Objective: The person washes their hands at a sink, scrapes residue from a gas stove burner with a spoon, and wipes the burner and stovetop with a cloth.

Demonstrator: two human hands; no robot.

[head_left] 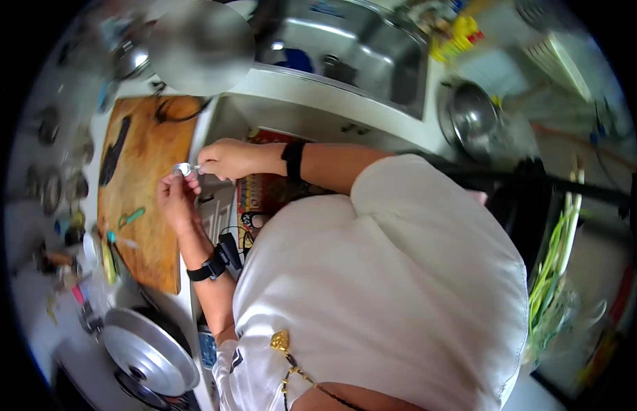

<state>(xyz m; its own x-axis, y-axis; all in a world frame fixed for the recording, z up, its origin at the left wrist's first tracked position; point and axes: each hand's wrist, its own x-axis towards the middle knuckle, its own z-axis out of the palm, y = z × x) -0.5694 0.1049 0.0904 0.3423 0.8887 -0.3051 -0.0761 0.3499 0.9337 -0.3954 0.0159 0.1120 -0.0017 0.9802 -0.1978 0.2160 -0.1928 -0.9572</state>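
Note:
My right hand (pixel 226 159) is closed in a pinch over the near edge of the cutting board. Between its fingertips is the thin handle of a small metal spoon (pixel 182 167) with a shiny round end. My left hand (pixel 175 200) comes up from below with bent fingers, its fingertips pressed against the spoon's round end. Under and beyond the hands lies the wooden cutting board (pixel 151 233). A green-handled peeler or similar small tool (pixel 131 218) rests on it. Farther up the board is a long dark item (pixel 116 151), its kind unclear.
A steel sink (pixel 394 75) is set into the counter at the top. A large blurred round lid or pan (pixel 202 48) stands beside the board. A wide metal lid (pixel 147 349) sits at the lower left. Green onions (pixel 555 267) are at the right.

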